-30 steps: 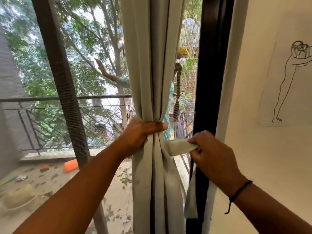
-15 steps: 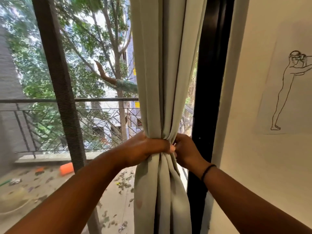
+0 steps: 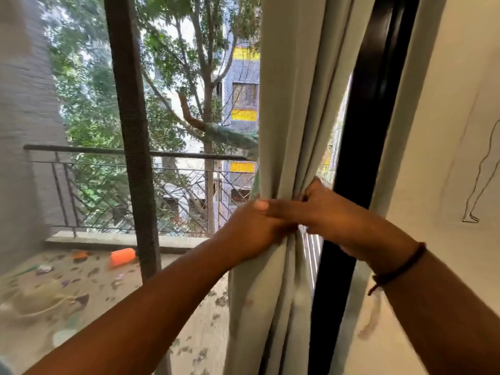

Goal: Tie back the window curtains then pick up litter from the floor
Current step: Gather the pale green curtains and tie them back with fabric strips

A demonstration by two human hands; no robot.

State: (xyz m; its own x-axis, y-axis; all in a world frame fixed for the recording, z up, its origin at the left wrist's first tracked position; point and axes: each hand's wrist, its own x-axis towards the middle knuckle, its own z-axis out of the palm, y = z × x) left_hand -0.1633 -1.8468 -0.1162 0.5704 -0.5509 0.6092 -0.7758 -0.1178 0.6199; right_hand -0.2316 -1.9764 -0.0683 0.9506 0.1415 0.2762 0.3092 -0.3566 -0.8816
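A pale grey-green curtain hangs gathered in front of the window, beside the black frame post. My left hand grips the bunched curtain at its waist, thumb on top. My right hand reaches in from the right with its fingers curled round the back of the bunch, touching my left hand. The tie-back strip is hidden behind the fabric and hands. A dark cord bracelet sits on my right wrist.
A black window frame post stands right of the curtain, and a white wall with a line drawing beyond it. A dark screen bar crosses the glass. Outside, a balcony floor holds leaves, an orange object and a railing.
My right hand carried the tie-back strip from the right of the curtain in behind the bunch, and now meets my left hand. The strip has gone out of sight. The view shifted left.
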